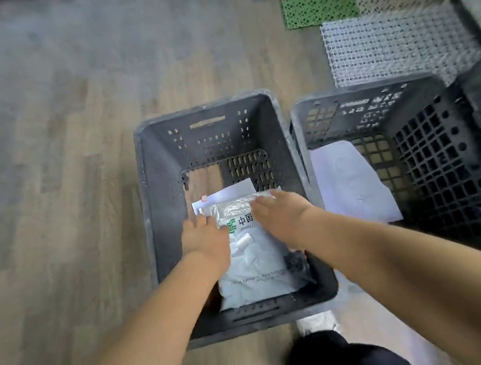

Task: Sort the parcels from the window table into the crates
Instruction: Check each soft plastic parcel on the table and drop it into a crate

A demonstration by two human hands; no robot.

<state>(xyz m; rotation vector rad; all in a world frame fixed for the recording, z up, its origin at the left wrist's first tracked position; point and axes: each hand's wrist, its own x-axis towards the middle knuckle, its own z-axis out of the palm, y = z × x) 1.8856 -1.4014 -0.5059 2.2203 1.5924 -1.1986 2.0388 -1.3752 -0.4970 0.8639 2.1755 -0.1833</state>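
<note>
Head | both hands (207,236) (283,211) flat on parcel (255,273) | crate (208,117) | neighbour crate (438,147)

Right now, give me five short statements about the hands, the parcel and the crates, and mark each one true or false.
1. Both hands rest on the grey mailer parcel inside the left crate. True: left hand and right hand lie on its upper part.
2. The parcel carries a green logo. True.
3. The right crate holds a cardboard box. False: only a white sheet of paper shows in it.
4. The crates stand on a table. False: they stand on the wooden floor.
5. The plastic mats lie inside the left crate. False: they lie on the floor beyond the crates.
</note>
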